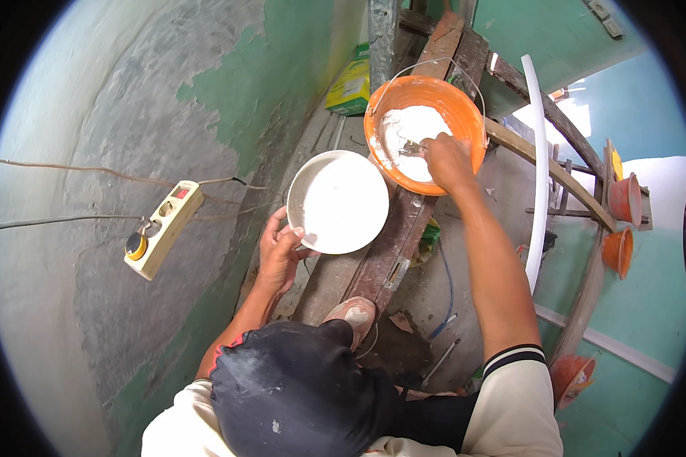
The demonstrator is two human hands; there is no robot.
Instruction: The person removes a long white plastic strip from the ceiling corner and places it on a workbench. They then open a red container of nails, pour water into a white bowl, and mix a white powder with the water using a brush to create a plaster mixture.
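Note:
My left hand (277,255) grips the near left rim of a round white bowl (296,194), thumb over the edge and fingers underneath. White material fills its inside, but glare hides the level. To the right and farther off, an orange bucket (465,107) with a thin wire handle stands on a plank and holds white powder (415,122). My right hand (448,160) reaches into this bucket, closed around a small metal tool (410,149) that touches the powder. The tool's exact kind is hard to make out. Bowl and bucket are close together, nearly touching.
A power strip (162,228) hangs by wires beside the peeling wall at left. My foot (354,314) rests on the brown wooden plank (381,263). A long white strip (540,175) curves at right, near wooden poles and orange buckets (617,253). A yellow-green box (349,85) sits behind.

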